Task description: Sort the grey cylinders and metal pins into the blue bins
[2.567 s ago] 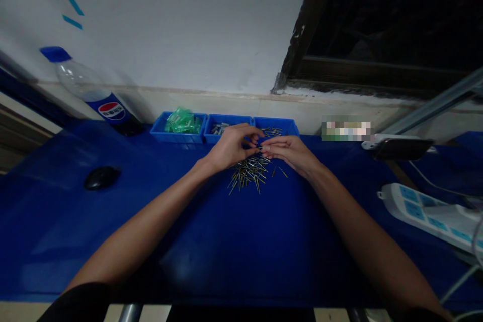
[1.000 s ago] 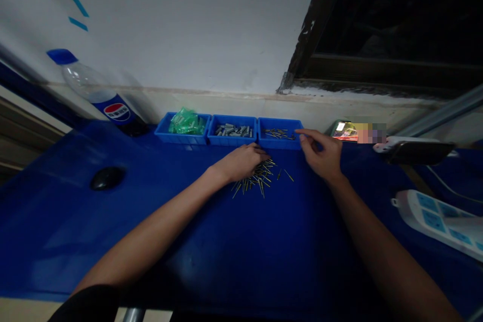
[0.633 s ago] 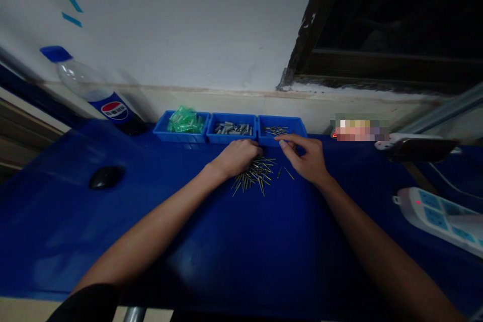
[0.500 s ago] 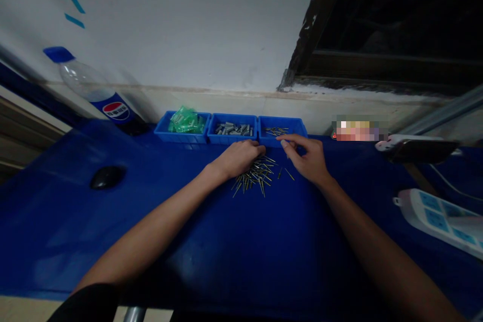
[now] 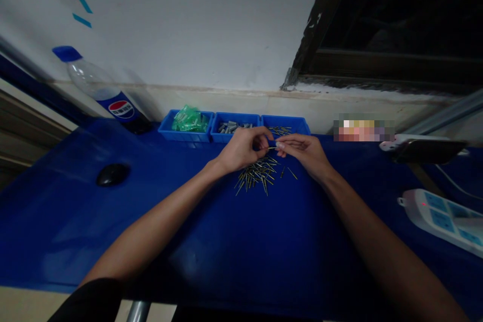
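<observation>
A thin brass-coloured metal pin [image 5: 271, 148] spans the small gap between my two hands. My left hand [image 5: 243, 147] is closed, its thumb and fingertips at the pin's left end. Pinched fingers of my right hand [image 5: 302, 151] hold the pin's right end. Just below my hands a loose pile of thin metal pins [image 5: 258, 175] lies on the blue table [image 5: 234, 246]. Apart from the pile, to its right, lie two more pins [image 5: 292, 173]. Behind my right hand, the right blue bin [image 5: 305, 126] holds similar pins.
The left blue bin [image 5: 184, 136] holds green plastic pieces [image 5: 190, 119]; the middle bin [image 5: 221, 137] has grey metal cylinders [image 5: 232, 127]. A Pepsi bottle [image 5: 121, 108] and black mouse [image 5: 112, 174] stand left. At right are a power strip [image 5: 441, 216] and a phone [image 5: 426, 152].
My left hand has risen from the pile and my right hand has moved in towards it. They now meet at one pin. The view has shifted slightly.
</observation>
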`<state>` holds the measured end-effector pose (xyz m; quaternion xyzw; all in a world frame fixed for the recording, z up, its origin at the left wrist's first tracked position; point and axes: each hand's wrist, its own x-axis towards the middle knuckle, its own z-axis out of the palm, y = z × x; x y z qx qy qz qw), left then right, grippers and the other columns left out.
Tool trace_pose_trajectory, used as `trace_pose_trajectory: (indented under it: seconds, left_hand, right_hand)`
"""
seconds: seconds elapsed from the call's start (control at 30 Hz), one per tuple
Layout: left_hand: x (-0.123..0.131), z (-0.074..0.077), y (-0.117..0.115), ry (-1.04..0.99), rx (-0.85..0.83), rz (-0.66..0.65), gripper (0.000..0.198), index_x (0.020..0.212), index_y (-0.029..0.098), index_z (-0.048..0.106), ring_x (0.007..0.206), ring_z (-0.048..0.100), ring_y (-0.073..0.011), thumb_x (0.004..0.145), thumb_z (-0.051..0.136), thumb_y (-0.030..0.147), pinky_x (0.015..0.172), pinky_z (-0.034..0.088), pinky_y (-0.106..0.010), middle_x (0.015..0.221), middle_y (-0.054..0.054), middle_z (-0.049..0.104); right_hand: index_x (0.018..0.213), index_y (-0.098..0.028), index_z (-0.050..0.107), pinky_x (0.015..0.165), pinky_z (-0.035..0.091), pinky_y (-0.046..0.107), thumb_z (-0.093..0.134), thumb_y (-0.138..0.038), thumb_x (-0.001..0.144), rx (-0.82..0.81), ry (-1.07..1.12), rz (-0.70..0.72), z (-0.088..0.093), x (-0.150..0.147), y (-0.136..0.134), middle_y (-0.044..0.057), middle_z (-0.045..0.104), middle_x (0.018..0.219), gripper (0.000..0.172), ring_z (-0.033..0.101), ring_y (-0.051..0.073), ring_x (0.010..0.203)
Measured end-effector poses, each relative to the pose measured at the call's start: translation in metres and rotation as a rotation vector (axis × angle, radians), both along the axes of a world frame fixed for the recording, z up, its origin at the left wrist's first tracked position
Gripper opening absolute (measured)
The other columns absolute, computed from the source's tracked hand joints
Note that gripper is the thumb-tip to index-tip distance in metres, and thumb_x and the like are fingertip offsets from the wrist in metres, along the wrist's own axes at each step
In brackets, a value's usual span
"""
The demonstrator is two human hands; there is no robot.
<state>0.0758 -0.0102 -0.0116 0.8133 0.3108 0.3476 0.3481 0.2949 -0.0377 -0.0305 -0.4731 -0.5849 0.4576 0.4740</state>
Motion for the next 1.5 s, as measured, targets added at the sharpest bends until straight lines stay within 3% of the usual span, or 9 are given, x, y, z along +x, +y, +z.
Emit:
trace_pose_trajectory:
  seconds: [0.17, 0.33, 0.5, 0.73, 1.03, 1.27, 1.5]
  left_hand:
    - [0.0, 0.0, 0.0, 0.031, 0.021, 0.031, 0.017, 0.1, 0.013, 0.069, 0.072, 0.07, -0.0127, 0.084, 0.064, 0.015, 0.072, 0.057, -0.027, 0.083, -0.004, 0.075]
    - [-0.004, -0.003, 0.007, 0.232, 0.165, 0.1, 0.014, 0.101, 0.013, 0.07, 0.079, 0.07, -0.0161, 0.089, 0.063, 0.016, 0.077, 0.056, -0.031, 0.091, -0.007, 0.076]
    - [-0.007, -0.009, 0.01, 0.497, 0.269, -0.069, 0.025, 0.112, 0.012, 0.075, 0.101, 0.072, -0.0226, 0.094, 0.057, 0.011, 0.092, 0.055, -0.037, 0.11, -0.013, 0.076]
    - [-0.005, -0.004, 0.004, 0.689, 0.254, -0.079, 0.02, 0.099, 0.014, 0.076, 0.094, 0.072, -0.0228, 0.091, 0.058, 0.007, 0.081, 0.055, -0.034, 0.105, -0.012, 0.074]
    - [-0.004, -0.001, 0.002, 0.764, 0.25, -0.053, 0.019, 0.092, 0.013, 0.071, 0.082, 0.07, -0.0201, 0.098, 0.053, 0.012, 0.067, 0.048, -0.03, 0.099, -0.012, 0.072]
    - [-0.009, -0.001, 0.007, 0.603, 0.187, -0.043, 0.017, 0.09, 0.014, 0.071, 0.074, 0.07, -0.0181, 0.093, 0.056, 0.007, 0.068, 0.048, -0.03, 0.081, -0.008, 0.075]
    - [-0.005, 0.0, 0.009, 0.042, -0.025, 0.045, 0.01, 0.094, 0.015, 0.07, 0.079, 0.076, -0.0163, 0.084, 0.067, 0.016, 0.079, 0.059, -0.031, 0.085, -0.005, 0.08]
  right_hand:
    - [0.087, -0.023, 0.083, 0.071, 0.064, 0.04, 0.091, -0.044, 0.072, -0.067, 0.057, 0.031, -0.003, 0.001, 0.0, 0.006, 0.081, 0.078, 0.027, 0.076, 0.021, 0.07]
    - [0.094, -0.025, 0.083, 0.089, 0.065, 0.048, 0.089, -0.034, 0.076, -0.031, 0.111, -0.064, -0.001, 0.003, 0.002, 0.006, 0.083, 0.089, 0.022, 0.08, 0.026, 0.087]
    - [0.121, -0.028, 0.077, 0.105, 0.059, 0.052, 0.086, -0.028, 0.077, 0.041, 0.115, -0.151, 0.002, 0.008, 0.005, 0.007, 0.081, 0.118, 0.044, 0.077, 0.029, 0.11]
    - [0.118, -0.028, 0.076, 0.087, 0.064, 0.048, 0.079, -0.033, 0.084, 0.06, 0.027, -0.158, 0.007, 0.009, 0.005, 0.008, 0.081, 0.109, 0.034, 0.078, 0.027, 0.093]
    - [0.115, -0.028, 0.075, 0.078, 0.061, 0.044, 0.076, -0.035, 0.087, 0.07, 0.003, -0.127, 0.009, 0.009, 0.004, 0.007, 0.081, 0.103, 0.029, 0.076, 0.025, 0.084]
    - [0.11, -0.026, 0.076, 0.076, 0.058, 0.04, 0.075, -0.032, 0.086, 0.055, -0.014, -0.097, 0.008, 0.012, 0.005, 0.005, 0.081, 0.092, 0.025, 0.074, 0.021, 0.078]
    - [0.1, -0.024, 0.079, 0.068, 0.057, 0.038, 0.076, -0.032, 0.084, -0.012, -0.114, 0.01, 0.005, 0.015, 0.006, 0.004, 0.08, 0.083, 0.019, 0.071, 0.019, 0.07]
